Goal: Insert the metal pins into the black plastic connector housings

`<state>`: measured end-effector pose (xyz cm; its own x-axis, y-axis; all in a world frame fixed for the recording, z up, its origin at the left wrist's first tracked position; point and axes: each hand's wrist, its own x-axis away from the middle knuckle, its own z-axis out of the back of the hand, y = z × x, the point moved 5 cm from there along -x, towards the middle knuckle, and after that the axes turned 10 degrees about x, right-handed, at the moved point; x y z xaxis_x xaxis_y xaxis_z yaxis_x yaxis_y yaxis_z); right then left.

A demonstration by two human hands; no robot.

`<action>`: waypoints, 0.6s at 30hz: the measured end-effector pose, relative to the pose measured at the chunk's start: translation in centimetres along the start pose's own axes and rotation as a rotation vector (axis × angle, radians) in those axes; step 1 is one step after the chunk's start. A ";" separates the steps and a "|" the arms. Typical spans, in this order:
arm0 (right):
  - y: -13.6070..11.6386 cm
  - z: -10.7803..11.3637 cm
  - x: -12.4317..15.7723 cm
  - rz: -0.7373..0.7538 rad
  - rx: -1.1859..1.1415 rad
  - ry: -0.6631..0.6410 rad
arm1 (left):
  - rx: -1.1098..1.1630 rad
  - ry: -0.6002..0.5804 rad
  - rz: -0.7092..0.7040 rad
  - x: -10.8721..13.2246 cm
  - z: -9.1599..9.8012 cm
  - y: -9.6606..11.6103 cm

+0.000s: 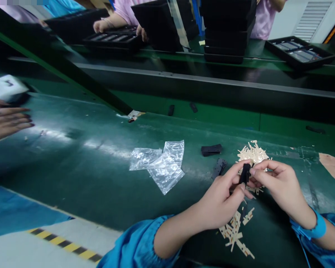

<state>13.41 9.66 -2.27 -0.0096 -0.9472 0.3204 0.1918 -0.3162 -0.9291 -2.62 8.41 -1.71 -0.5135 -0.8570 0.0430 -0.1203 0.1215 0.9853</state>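
A small black flat part (245, 174) is pinched between the thumb and fingers of my left hand (222, 199). From the other side, my right hand (277, 180) has thumb and forefinger closed at the part's edge; whatever they pinch is too small to make out. Behind my hands lies a pile of small cream-coloured strips (252, 150). More cream strips (234, 232) are scattered nearer to me, below my left hand. Two small stacks of similar black parts, one farther back (211, 150) and one nearer (219, 168), rest left of the pile.
Clear plastic bags (167, 167) lie mid-table. Far left, a co-worker's hand (8, 121) is beside a white object (7, 87). Loose black pieces (193, 107) lie beyond. A green post (72, 70) slants across. Black trays (300, 52) and co-workers line the opposite bench.
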 end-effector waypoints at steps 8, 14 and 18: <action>-0.5 -0.2 0.1 -0.018 -0.014 -0.025 | 0.049 0.006 0.035 0.1 -0.1 0.1; -0.9 -0.3 0.1 -0.023 -0.026 -0.044 | 0.067 0.003 0.055 0.1 -0.1 0.1; -1.0 -0.3 0.1 -0.018 -0.029 -0.042 | 0.082 -0.001 0.056 0.2 0.0 0.0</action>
<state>12.95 9.83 -1.36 0.0282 -0.9387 0.3435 0.1636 -0.3346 -0.9280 -2.71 8.20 -1.71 -0.5225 -0.8471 0.0972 -0.1608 0.2098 0.9644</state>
